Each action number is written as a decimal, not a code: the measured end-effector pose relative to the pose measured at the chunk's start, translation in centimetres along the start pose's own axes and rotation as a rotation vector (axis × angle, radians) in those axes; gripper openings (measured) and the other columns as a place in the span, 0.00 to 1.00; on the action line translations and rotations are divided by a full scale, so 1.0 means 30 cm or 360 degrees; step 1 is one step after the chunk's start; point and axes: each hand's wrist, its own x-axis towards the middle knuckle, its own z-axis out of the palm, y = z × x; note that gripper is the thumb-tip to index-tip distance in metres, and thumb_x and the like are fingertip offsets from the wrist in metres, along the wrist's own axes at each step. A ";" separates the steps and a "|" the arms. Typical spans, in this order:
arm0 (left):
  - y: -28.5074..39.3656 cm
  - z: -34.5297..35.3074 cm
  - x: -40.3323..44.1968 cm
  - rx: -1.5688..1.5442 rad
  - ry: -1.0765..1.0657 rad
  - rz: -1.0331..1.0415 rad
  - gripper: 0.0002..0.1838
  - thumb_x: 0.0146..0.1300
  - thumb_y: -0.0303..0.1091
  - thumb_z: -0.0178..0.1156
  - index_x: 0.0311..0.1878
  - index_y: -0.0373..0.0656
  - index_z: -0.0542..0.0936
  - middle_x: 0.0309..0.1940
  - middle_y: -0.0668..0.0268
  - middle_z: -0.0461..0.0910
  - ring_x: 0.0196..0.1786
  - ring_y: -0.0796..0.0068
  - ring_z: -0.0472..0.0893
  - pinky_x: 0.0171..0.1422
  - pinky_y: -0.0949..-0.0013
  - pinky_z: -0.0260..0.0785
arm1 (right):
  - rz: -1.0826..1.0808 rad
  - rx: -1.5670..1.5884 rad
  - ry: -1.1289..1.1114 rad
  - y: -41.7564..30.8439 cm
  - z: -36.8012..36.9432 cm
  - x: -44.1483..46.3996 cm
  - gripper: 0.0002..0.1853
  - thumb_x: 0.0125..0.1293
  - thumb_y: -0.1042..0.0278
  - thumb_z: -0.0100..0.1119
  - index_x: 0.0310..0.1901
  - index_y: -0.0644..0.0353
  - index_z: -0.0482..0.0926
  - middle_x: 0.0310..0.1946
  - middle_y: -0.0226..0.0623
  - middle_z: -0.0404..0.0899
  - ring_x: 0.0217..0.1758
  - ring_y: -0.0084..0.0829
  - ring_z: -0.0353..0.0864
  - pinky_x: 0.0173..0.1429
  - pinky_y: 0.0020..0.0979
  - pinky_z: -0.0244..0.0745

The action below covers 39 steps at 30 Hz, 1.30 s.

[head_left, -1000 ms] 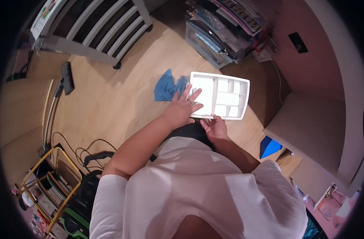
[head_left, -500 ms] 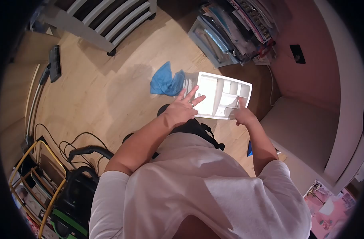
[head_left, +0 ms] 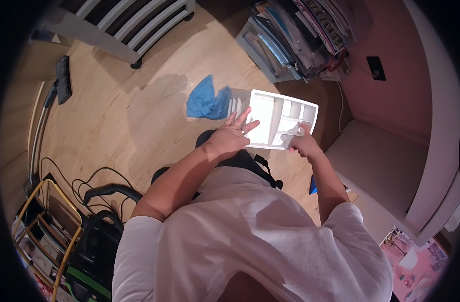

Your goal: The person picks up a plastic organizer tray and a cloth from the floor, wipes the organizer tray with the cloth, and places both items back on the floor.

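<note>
In the head view a white plastic organizer [head_left: 278,147] stands in front of me, its top split into several compartments and brightly lit. My left hand [head_left: 231,138] rests on its left edge, fingers spread and holding nothing. At the right end, my right hand [head_left: 306,145] reaches into a small near compartment with its index finger stretched out. The thumb is apart from that finger, and the other fingers look curled. A crumpled blue cloth [head_left: 206,98] lies against the organizer's left side, touched by neither hand.
A clear bin [head_left: 265,53] packed with folders and papers stands behind. A wheeled slatted rack [head_left: 121,48] is at the back left. On the left are a vacuum floor head [head_left: 63,80], loose cables, and a black-and-green vacuum cleaner [head_left: 91,251]. A pale cabinet [head_left: 381,156] borders the right.
My right hand has shifted slightly left and its index finger shows more clearly inside the compartment. My left hand stays on the edge. The view has shifted slightly.
</note>
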 end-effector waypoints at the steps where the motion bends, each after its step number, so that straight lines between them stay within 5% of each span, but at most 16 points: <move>1: 0.003 -0.002 -0.001 0.0001 0.0000 -0.0008 0.06 0.54 0.33 0.56 0.24 0.48 0.72 0.70 0.70 0.56 0.75 0.54 0.35 0.75 0.49 0.32 | -0.0072 0.0147 0.0010 0.007 0.000 -0.042 0.38 0.51 0.71 0.56 0.63 0.58 0.50 0.19 0.33 0.77 0.23 0.22 0.73 0.24 0.27 0.67; 7: 0.005 -0.012 -0.004 0.0055 -0.0067 -0.0015 0.06 0.54 0.35 0.57 0.25 0.48 0.73 0.70 0.70 0.56 0.75 0.54 0.36 0.75 0.48 0.30 | -0.0423 0.0197 0.0761 0.274 -0.009 -0.081 0.10 0.55 0.70 0.64 0.35 0.61 0.73 0.24 0.30 0.76 0.27 0.18 0.71 0.33 0.23 0.69; 10: 0.006 -0.014 -0.010 0.0082 -0.0070 -0.0012 0.06 0.55 0.36 0.57 0.25 0.49 0.73 0.70 0.70 0.55 0.75 0.54 0.36 0.75 0.47 0.30 | -0.0380 0.0061 0.0756 0.342 -0.047 -0.114 0.09 0.55 0.69 0.65 0.28 0.62 0.74 0.23 0.29 0.76 0.27 0.17 0.71 0.35 0.22 0.70; 17: 0.006 -0.015 -0.005 0.0075 -0.0105 -0.0021 0.06 0.55 0.37 0.57 0.26 0.49 0.74 0.71 0.70 0.54 0.75 0.54 0.36 0.75 0.47 0.30 | -0.0355 0.0190 0.0551 0.404 -0.082 -0.143 0.07 0.56 0.70 0.66 0.27 0.62 0.78 0.25 0.26 0.80 0.30 0.13 0.74 0.37 0.20 0.70; 23: 0.002 -0.013 -0.002 0.0057 -0.0121 -0.0027 0.05 0.54 0.37 0.58 0.26 0.49 0.75 0.71 0.70 0.54 0.75 0.54 0.36 0.75 0.47 0.29 | -0.0350 -0.0756 0.0455 0.416 -0.067 -0.166 0.15 0.63 0.57 0.57 0.28 0.62 0.77 0.22 0.41 0.79 0.26 0.35 0.80 0.36 0.34 0.73; 26: -0.003 -0.007 -0.005 0.0045 -0.0090 -0.0009 0.05 0.54 0.37 0.59 0.26 0.49 0.75 0.71 0.70 0.55 0.75 0.54 0.36 0.75 0.47 0.30 | -0.0334 -0.1215 0.0250 0.456 -0.020 -0.183 0.19 0.65 0.51 0.49 0.28 0.60 0.77 0.26 0.48 0.79 0.32 0.47 0.79 0.38 0.44 0.73; 30: 0.002 -0.014 0.000 0.0055 -0.0103 -0.0012 0.06 0.54 0.37 0.59 0.26 0.49 0.75 0.70 0.71 0.55 0.75 0.54 0.36 0.75 0.48 0.30 | -0.0341 -0.0796 -0.0329 0.401 0.042 -0.226 0.17 0.63 0.54 0.53 0.25 0.59 0.75 0.22 0.45 0.77 0.28 0.45 0.78 0.34 0.39 0.72; 36: 0.006 -0.022 -0.002 0.0056 -0.0137 -0.0035 0.06 0.55 0.37 0.59 0.26 0.49 0.74 0.70 0.71 0.55 0.75 0.54 0.36 0.75 0.48 0.29 | -0.0691 -0.0610 0.0010 0.187 0.120 -0.284 0.15 0.61 0.58 0.55 0.24 0.61 0.72 0.21 0.44 0.75 0.26 0.46 0.75 0.32 0.37 0.71; 39: 0.006 -0.021 0.000 0.0051 -0.0137 -0.0039 0.06 0.55 0.37 0.58 0.26 0.50 0.74 0.70 0.71 0.55 0.75 0.55 0.36 0.75 0.48 0.29 | -0.0801 -0.0605 0.0459 0.105 0.074 -0.254 0.12 0.63 0.59 0.54 0.29 0.59 0.74 0.25 0.46 0.77 0.29 0.48 0.77 0.35 0.41 0.72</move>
